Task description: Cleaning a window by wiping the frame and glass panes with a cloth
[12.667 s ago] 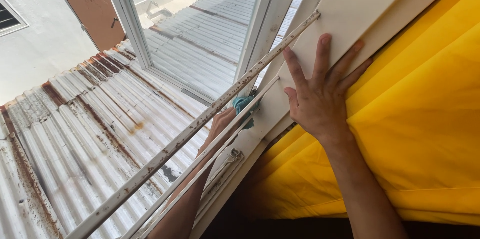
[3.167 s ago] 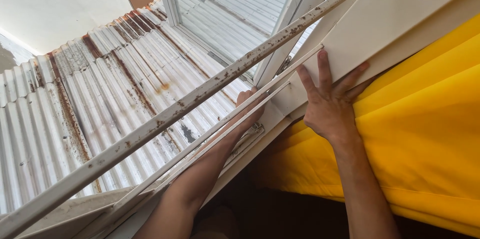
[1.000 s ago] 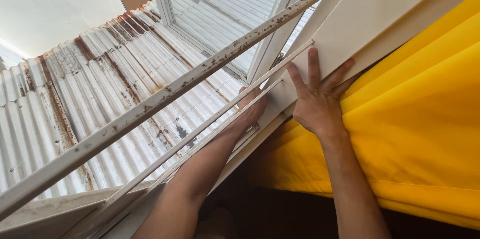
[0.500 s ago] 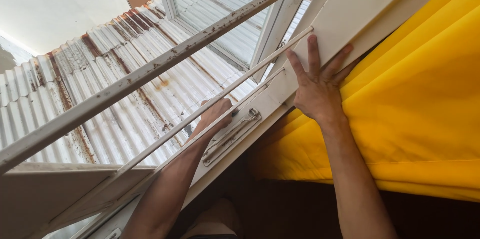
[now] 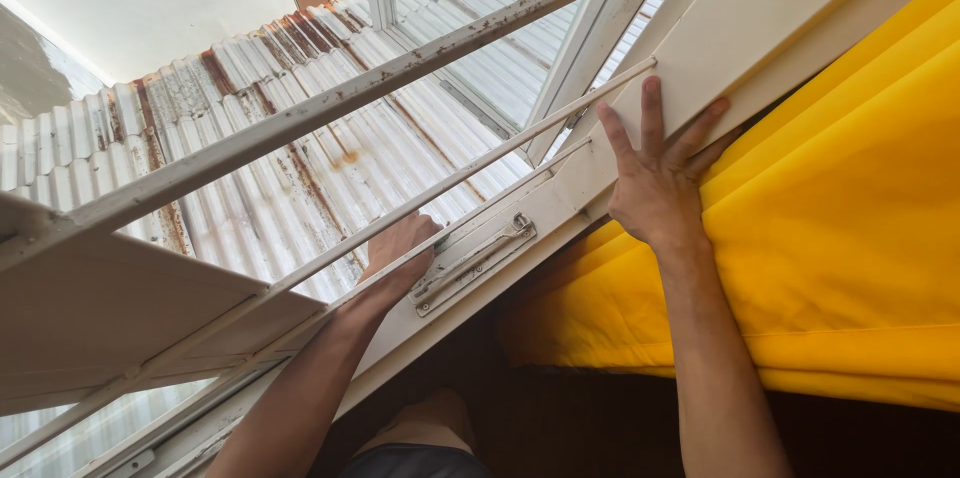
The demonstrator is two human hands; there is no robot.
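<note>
My left hand [image 5: 398, 256] reaches out between the white window bars [image 5: 470, 168] and is curled over the lower window frame beside the metal stay latch [image 5: 475, 260]; I cannot tell if it holds anything. My right hand [image 5: 655, 173] is pressed flat, fingers spread, against the white window frame [image 5: 760, 28] at the edge of the yellow curtain [image 5: 860, 238]. A thicker rust-spotted bar [image 5: 400, 73] crosses above.
Outside lies a rusty corrugated metal roof [image 5: 300, 168] and a white wall [image 5: 160, 8]. An open window sash [image 5: 470, 38] stands ahead. A white panel [image 5: 110, 308] sits at left. My knee [image 5: 425, 433] shows below in the dark.
My left hand has drawn back along the lower frame toward me, from near the right hand to beside the stay latch. The right hand has stayed flat on the frame.
</note>
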